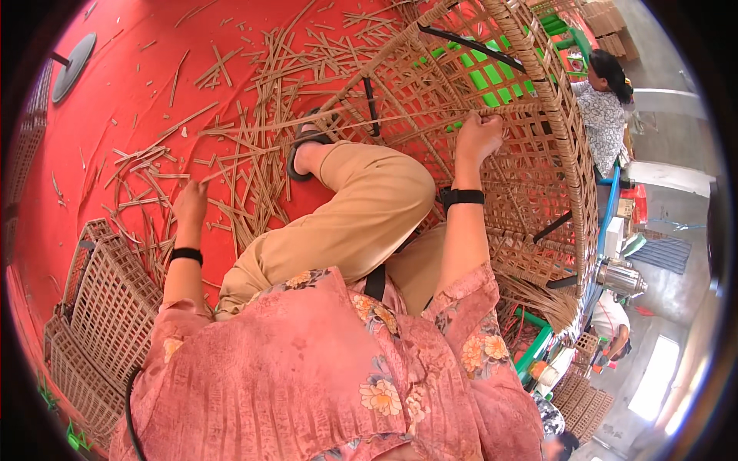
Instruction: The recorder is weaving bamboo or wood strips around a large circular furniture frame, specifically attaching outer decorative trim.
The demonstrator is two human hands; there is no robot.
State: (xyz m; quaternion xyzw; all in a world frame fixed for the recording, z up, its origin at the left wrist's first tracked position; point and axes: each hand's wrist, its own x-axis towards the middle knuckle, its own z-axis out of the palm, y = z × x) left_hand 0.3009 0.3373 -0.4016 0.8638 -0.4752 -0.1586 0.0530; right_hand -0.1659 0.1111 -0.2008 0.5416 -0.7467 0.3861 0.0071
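Note:
A large woven wicker basket lies on its side at the right, its open mouth toward my legs and short black bars along its frame. At the basket's woven wall, my right hand is closed, pinching a long thin cane strip that runs leftward past my foot. On the left, above the red floor, my left hand pinches a thin strip that slants up to the right. Where that strip's far end lies among the others I cannot tell.
Cut strip scraps litter the red floor covering. Finished-looking woven baskets stand at lower left. A round grey base is at far left. Beyond the big basket, a person and green plastic seats are visible.

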